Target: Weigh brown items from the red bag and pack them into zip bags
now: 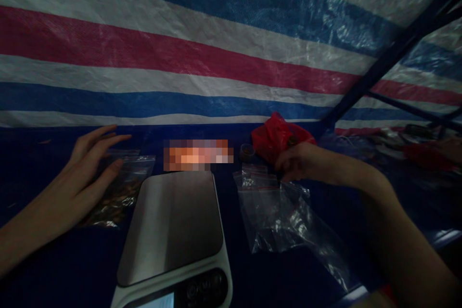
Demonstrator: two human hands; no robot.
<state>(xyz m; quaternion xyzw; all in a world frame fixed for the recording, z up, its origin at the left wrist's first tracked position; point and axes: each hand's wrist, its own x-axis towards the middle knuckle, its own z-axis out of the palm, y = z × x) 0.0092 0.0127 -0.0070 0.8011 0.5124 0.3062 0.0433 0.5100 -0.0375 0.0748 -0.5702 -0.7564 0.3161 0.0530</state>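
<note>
My left hand point(94, 161) is open, its fingers stretched out over a clear zip bag point(119, 197) that holds small brown pieces. I cannot tell whether it touches the bag. My right hand point(299, 161) is closed, fingers bent downward in front of a crumpled red plastic bag point(274, 134). Its fingertips are dim and partly hidden, close to the upper edge of several clear zip bags point(270, 211) that look flat. A small round container point(247, 152) stands left of the red bag. Between my hands sits a kitchen scale point(176, 226) with a bare metal plate.
The table has a dark blue surface point(72, 269). A blurred-out orange item point(198, 155) lies behind the scale. Striped plastic sheeting point(162, 53) rises at the back, and a dark metal bar point(378, 67) slants on the right. Mixed items point(415, 149) lie far right.
</note>
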